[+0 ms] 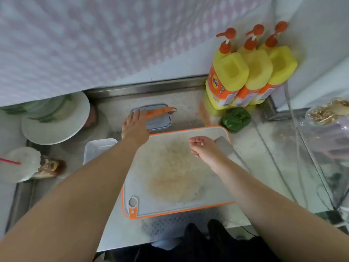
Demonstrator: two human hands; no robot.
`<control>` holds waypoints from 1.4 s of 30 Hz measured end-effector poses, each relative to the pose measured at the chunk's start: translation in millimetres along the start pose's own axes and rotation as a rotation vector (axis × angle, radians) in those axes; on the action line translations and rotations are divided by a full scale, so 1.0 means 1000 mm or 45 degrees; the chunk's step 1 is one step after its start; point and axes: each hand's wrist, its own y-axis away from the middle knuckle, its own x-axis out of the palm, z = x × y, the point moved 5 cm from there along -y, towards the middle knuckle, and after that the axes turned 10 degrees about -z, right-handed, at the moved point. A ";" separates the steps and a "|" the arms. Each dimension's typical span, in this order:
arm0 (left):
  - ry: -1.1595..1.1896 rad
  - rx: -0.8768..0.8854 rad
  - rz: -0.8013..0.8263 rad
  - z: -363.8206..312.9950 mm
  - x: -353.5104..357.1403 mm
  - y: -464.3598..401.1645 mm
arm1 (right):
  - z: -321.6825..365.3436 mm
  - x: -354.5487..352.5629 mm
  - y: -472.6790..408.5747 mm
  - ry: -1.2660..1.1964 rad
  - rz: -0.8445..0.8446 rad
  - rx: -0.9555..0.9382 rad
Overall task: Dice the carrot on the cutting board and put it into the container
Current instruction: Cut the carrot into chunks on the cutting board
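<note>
Just right of the left hand lies the carrot

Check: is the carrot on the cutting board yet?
No. The whole carrot lies across the container beyond the cutting board, under the left hand.
</note>
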 end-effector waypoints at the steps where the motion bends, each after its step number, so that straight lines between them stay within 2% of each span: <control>1: -0.047 0.008 0.006 0.000 0.001 -0.002 | -0.007 -0.001 0.002 0.002 -0.012 0.004; 6: -0.219 -0.075 -0.089 -0.003 0.001 -0.013 | -0.044 -0.007 0.015 0.070 -0.036 0.084; 10: -0.115 -0.052 -0.122 0.005 0.006 -0.010 | -0.057 -0.016 0.022 0.113 -0.068 0.054; 12: -0.046 0.017 -0.204 0.003 0.004 -0.001 | -0.062 -0.029 0.026 0.216 -0.185 0.025; 15: 0.110 0.135 -0.325 -0.018 -0.005 0.029 | -0.071 -0.054 0.034 0.385 -0.499 -0.003; 17: 0.210 0.176 -0.284 -0.034 0.000 0.062 | -0.078 -0.067 0.039 0.661 -0.694 -0.052; 19: 0.239 0.212 -0.210 -0.046 0.015 0.097 | -0.087 -0.075 0.045 0.943 -0.769 0.032; 23: 0.228 0.140 -0.009 -0.058 0.040 0.141 | -0.101 -0.088 0.053 1.159 -0.788 0.140; 28: 0.278 0.097 0.067 -0.069 0.045 0.149 | -0.114 -0.101 0.067 1.118 -0.815 0.191; 34: 0.381 0.140 0.073 -0.083 0.045 0.146 | -0.116 -0.110 0.070 0.875 -0.714 0.014; 39: 0.471 0.068 0.034 -0.090 0.046 0.146 | -0.098 -0.112 0.065 0.945 -0.686 -0.130; 42: 0.500 0.054 0.011 -0.097 0.046 0.147 | -0.077 -0.097 0.062 0.929 -0.674 -0.334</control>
